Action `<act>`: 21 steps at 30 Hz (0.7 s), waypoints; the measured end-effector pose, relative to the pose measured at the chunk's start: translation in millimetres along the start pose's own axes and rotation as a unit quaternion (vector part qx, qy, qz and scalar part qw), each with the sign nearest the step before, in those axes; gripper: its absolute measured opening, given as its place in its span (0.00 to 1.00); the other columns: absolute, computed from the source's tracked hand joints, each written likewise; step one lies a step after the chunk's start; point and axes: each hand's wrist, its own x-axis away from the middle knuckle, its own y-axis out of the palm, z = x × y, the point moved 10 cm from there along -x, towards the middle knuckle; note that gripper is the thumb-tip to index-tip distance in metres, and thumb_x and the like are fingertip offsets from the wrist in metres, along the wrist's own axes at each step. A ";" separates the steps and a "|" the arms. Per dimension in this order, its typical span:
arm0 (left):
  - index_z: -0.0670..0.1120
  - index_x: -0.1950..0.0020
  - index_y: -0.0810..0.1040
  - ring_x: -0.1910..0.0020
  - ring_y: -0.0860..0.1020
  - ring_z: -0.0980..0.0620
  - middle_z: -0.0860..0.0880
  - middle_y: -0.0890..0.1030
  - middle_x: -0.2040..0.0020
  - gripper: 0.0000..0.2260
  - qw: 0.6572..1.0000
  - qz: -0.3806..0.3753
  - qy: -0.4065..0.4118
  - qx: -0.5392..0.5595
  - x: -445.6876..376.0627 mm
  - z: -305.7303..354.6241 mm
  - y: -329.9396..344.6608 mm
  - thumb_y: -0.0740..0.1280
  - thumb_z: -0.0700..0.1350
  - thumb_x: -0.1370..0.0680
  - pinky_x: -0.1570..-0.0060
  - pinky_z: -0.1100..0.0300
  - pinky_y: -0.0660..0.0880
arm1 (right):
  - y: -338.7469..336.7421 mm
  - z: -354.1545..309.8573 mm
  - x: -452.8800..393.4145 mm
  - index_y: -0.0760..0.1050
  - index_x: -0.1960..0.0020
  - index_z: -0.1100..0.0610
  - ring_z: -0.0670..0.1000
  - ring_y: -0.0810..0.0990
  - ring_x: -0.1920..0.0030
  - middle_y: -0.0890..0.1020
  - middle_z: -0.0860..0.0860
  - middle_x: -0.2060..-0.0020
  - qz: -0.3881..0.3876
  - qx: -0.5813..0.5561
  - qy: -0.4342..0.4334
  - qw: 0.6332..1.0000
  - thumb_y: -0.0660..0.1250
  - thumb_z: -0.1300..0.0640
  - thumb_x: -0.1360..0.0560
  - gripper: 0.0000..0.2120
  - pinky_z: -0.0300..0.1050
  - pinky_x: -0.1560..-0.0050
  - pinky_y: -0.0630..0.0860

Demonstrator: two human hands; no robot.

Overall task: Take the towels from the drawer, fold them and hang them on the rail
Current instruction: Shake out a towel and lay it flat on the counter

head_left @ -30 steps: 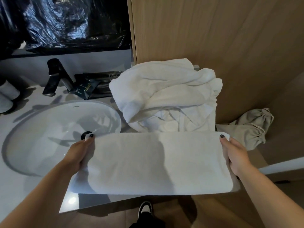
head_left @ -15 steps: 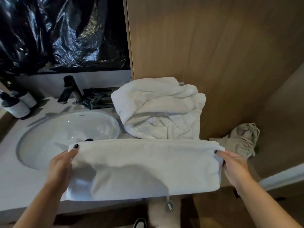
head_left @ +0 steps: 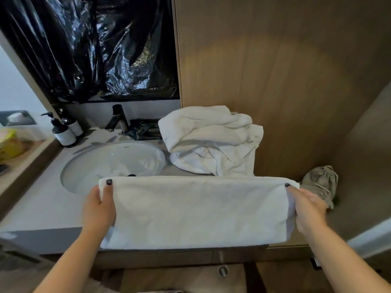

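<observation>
The folded towel (head_left: 196, 210) hangs stretched across the lower middle of the frame, over the counter (head_left: 42, 208) edge, the left hand (head_left: 98, 208) pinching its left end and the right hand (head_left: 306, 208) pinching its right end, thumbs on top. To finish the fold well, I judge both ends should stay level and taut so the edges meet squarely. Just behind, at centre, an unfolded pile of white towels (head_left: 211, 142) rests on the counter. The sink (head_left: 112, 163) at centre left holds nothing I can make out; drawer contents are hidden
</observation>
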 end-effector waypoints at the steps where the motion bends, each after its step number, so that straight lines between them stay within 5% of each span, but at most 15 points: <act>1: 0.50 0.53 0.72 0.62 0.74 0.50 0.51 0.76 0.61 0.17 1.000 0.005 0.009 -0.013 -0.5 1.6 1.1 0.53 0.60 0.17 0.61 0.52 0.69 | 0.8 1.0 -0.8 0.80 0.60 0.55 0.52 0.81 0.64 0.83 0.52 0.67 0.016 0.010 0.004 1.000 0.74 0.57 0.29 0.04 0.41 0.62 0.73; 2: 0.51 0.51 0.71 0.61 0.73 0.52 0.52 0.75 0.60 0.16 1.000 0.009 0.019 -0.023 -2.5 2.5 2.5 0.53 0.60 0.17 0.62 0.52 0.69 | 2.9 1.3 -3.0 0.77 0.60 0.59 0.43 0.73 0.62 0.81 0.57 0.64 0.027 0.021 0.004 0.999 0.74 0.56 0.30 0.08 0.42 0.61 0.71; 3: 0.51 0.51 0.71 0.62 0.73 0.53 0.52 0.75 0.60 0.16 0.999 0.013 0.029 -0.030 -6.3 2.1 4.5 0.53 0.60 0.17 0.64 0.53 0.68 | 6.7 1.0 -4.5 0.75 0.62 0.61 0.68 0.75 0.50 0.80 0.61 0.63 0.034 0.035 0.002 0.999 0.73 0.55 0.30 0.11 0.43 0.61 0.70; 4: 0.51 0.51 0.70 0.62 0.73 0.53 0.52 0.75 0.61 0.15 0.999 0.015 0.033 -0.033 -11.4 0.6 7.3 0.53 0.60 0.17 0.65 0.55 0.68 | 12.8 0.4 -6.7 0.74 0.66 0.59 0.60 0.75 0.66 0.78 0.64 0.65 0.036 0.048 -0.003 0.998 0.72 0.54 0.30 0.12 0.45 0.62 0.68; 8: 0.56 0.47 0.67 0.61 0.73 0.53 0.55 0.74 0.59 0.06 0.999 0.010 0.001 -0.037 -41.9 -16.7 24.7 0.56 0.57 0.17 0.60 0.51 0.69 | 50.3 -1.4 -16.8 0.73 0.67 0.57 0.53 0.70 0.67 0.72 0.55 0.70 0.028 0.107 -0.027 0.993 0.70 0.51 0.30 0.13 0.46 0.64 0.65; 13: 0.52 0.46 0.70 0.58 0.76 0.44 0.50 0.77 0.59 0.08 0.998 -0.011 -0.038 -0.046 -82.0 -53.0 56.3 0.59 0.55 0.18 0.55 0.51 0.70 | 96.5 -0.5 -43.9 0.63 0.74 0.53 0.50 0.63 0.73 0.64 0.48 0.77 0.026 0.185 -0.058 0.981 0.70 0.53 0.27 0.22 0.44 0.70 0.60; 16: 0.50 0.42 0.75 0.52 0.77 0.42 0.46 0.80 0.53 0.10 0.995 -0.024 -0.057 -0.082 -104.7 -74.4 73.6 0.62 0.52 0.19 0.51 0.52 0.71 | 110.0 8.7 -58.8 0.65 0.73 0.55 0.49 0.65 0.73 0.67 0.49 0.76 0.038 0.245 -0.062 0.967 0.69 0.54 0.25 0.21 0.43 0.72 0.60; 19: 0.48 0.42 0.78 0.48 0.79 0.38 0.40 0.83 0.51 0.11 0.985 -0.059 -0.096 -0.133 -112.7 -95.3 89.6 0.62 0.51 0.19 0.49 0.52 0.73 | 116.6 19.3 -63.2 0.75 0.67 0.57 0.52 0.74 0.66 0.76 0.51 0.70 0.046 0.299 -0.070 0.951 0.67 0.53 0.23 0.15 0.43 0.68 0.64; 21: 0.44 0.39 0.77 0.45 0.78 0.35 0.36 0.82 0.47 0.13 0.975 -0.072 -0.082 -0.193 -110.3 -91.7 96.7 0.62 0.49 0.19 0.46 0.48 0.73 | 120.3 22.8 -61.2 0.78 0.54 0.62 0.58 0.78 0.55 0.80 0.57 0.60 0.046 0.311 -0.069 0.947 0.66 0.53 0.22 0.11 0.45 0.57 0.70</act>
